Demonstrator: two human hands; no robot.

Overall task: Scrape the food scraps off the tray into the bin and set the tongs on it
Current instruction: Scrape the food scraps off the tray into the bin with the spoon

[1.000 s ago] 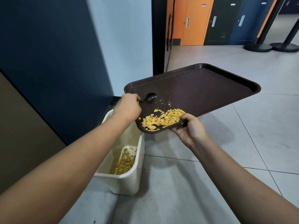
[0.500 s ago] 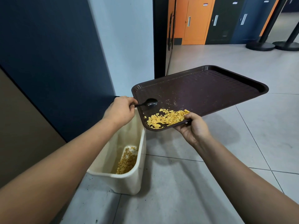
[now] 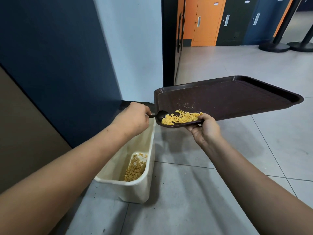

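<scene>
While the right hand [image 3: 205, 128] grips the near edge of the dark brown rectangular plastic tray [image 3: 237, 97], thumb on top and fingers curled beneath, the tray is held tilted above the grey tiled floor [image 3: 228, 184]. Yellow flaky food scraps [image 3: 182, 117] lie heaped at its near left corner. Left hand [image 3: 133, 118] is closed round the black tongs [image 3: 159, 115], whose rounded tip touches the heap. Cream plastic bin [image 3: 135, 189] stands below, more scraps inside.
</scene>
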